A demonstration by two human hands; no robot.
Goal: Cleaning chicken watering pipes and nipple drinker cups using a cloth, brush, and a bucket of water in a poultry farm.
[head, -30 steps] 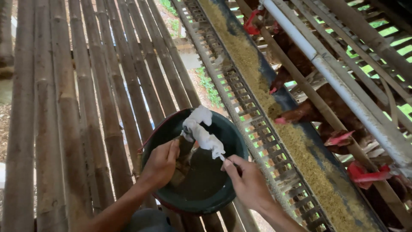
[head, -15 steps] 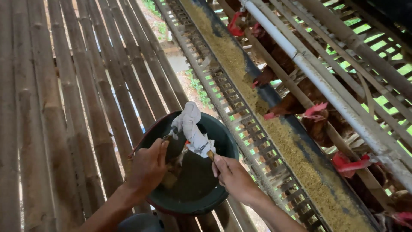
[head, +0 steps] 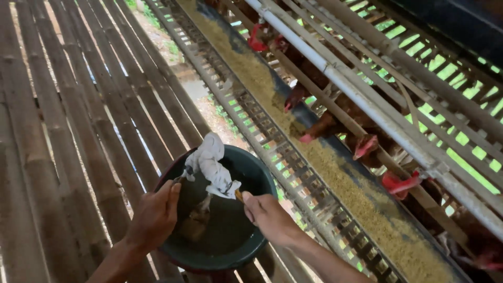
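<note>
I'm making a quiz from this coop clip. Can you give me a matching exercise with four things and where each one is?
Things:
1. white cloth
2. dark green basin
3. grain feed
4. hens

Places:
A. spread along the long trough
B. behind the cage bars, heads reaching out
C. on the bamboo slat floor, between both hands
D. draped over the basin's far rim

Pairs: 1-D, 2-C, 3-A, 4-B

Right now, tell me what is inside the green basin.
Inside the green basin a white cloth hangs, pinched between the left hand and right hand. Below it lies a brownish lump, too dim to identify. The cloth hides part of the far wall.
</note>
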